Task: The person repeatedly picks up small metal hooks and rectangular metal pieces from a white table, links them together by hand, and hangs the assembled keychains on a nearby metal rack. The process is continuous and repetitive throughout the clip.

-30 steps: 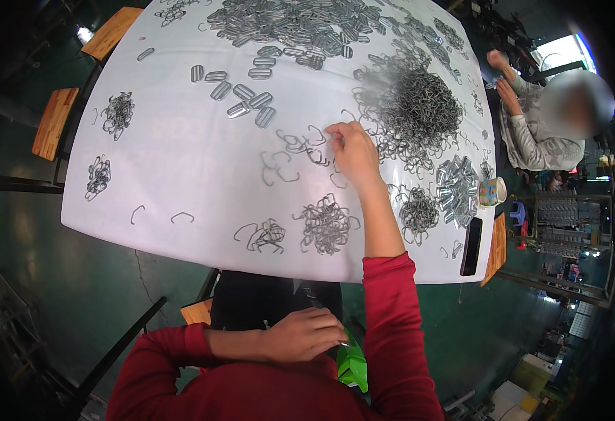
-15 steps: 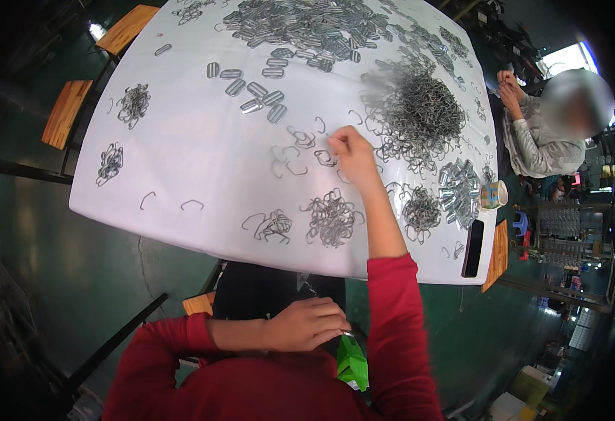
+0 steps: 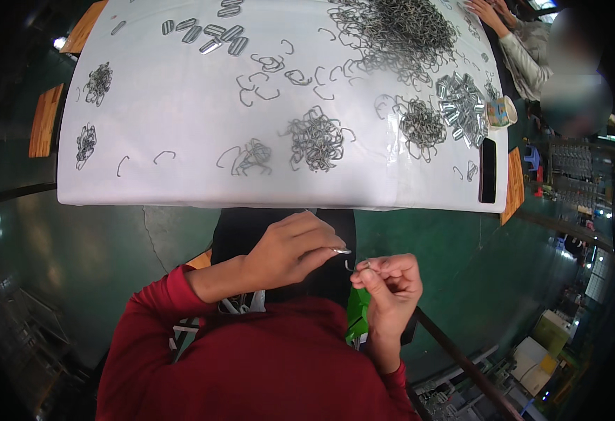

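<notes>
The right hand's (image 3: 393,282) thumb and fingertips are pinching a small bent wire hook (image 3: 349,267), its curved end poking out to the left. Just left of it, the left hand (image 3: 293,247) is gripping a flat metal piece (image 3: 342,250) between thumb and fingers, its bright edge showing toward the right hand. The two metal parts are hanging close together but apart, in front of the near table edge and above the person's dark-clad lap.

The hook is looking light and springy, stiff enough to keep its bend; being thin and smooth, it is probably liable to twist in the fingers, so the straighter shank is offering a better hold than the curved tip. The flat piece is seeming rigid, light and rather slick; holding it at one end is leaving the other end free. Neither is looking fragile.

Below the right hand, a green item (image 3: 356,314) is lying partly hidden. Beyond, on the white table (image 3: 181,126), a tangled pile of hooks (image 3: 318,140) is sitting near the middle, loose oval buckles (image 3: 211,31) are lying at far left, and a larger wire heap (image 3: 405,31) is spreading at far right. Shiny metal pieces (image 3: 462,109), a paper cup (image 3: 502,112) and a black phone (image 3: 488,170) are resting along the right side.
</notes>
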Tool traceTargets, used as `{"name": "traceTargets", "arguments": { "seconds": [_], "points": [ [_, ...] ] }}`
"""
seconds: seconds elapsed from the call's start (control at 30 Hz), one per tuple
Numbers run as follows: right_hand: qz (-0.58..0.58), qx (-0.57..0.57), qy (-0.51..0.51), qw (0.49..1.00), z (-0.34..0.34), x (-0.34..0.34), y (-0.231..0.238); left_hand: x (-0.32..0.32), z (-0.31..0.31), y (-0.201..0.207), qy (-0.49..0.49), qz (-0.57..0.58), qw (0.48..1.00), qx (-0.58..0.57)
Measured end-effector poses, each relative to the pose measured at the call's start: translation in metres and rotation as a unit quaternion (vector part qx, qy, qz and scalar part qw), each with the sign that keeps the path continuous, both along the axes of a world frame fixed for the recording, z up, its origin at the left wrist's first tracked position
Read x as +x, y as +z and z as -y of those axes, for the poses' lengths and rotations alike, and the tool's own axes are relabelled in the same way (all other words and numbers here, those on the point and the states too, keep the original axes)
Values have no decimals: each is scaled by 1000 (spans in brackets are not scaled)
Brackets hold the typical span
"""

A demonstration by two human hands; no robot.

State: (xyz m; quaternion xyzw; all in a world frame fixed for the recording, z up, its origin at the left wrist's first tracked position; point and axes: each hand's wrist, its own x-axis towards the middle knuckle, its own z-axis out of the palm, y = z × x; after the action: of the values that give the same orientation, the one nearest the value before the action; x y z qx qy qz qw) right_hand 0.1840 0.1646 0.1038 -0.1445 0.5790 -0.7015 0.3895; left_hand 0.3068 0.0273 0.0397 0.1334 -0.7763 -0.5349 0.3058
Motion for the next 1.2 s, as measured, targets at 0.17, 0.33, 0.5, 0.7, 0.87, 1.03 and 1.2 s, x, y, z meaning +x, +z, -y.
{"name": "traceTargets", "arguments": {
  "seconds": [0.17, 0.33, 0.5, 0.7, 0.87, 1.03, 1.2],
  "points": [
    [-35, -31, -53, 997, 1, 12, -22, -2, -2, 5, 5, 6, 1000, -3],
    [-195, -108, -55, 973, 2, 19, -29, 0, 14, 0, -34, -39, 998, -31],
    [-245, -139, -61, 958, 1, 19, -29, 12, 140, -30, 252, 86, 955, -131],
    [-248, -110, -58, 961, -1, 18, -33, 17, 273, -58, 419, 234, 837, -264],
    [-253, -90, -37, 962, -1, 18, -34, 10, 307, -69, 421, 294, 821, -248],
    [-240, -105, -49, 964, 3, 19, -37, 8, 332, -67, 371, 383, 839, -102],
    [-239, -114, -19, 964, 2, 12, -41, -17, 307, -53, 273, 300, 908, -105]
  ]
}}
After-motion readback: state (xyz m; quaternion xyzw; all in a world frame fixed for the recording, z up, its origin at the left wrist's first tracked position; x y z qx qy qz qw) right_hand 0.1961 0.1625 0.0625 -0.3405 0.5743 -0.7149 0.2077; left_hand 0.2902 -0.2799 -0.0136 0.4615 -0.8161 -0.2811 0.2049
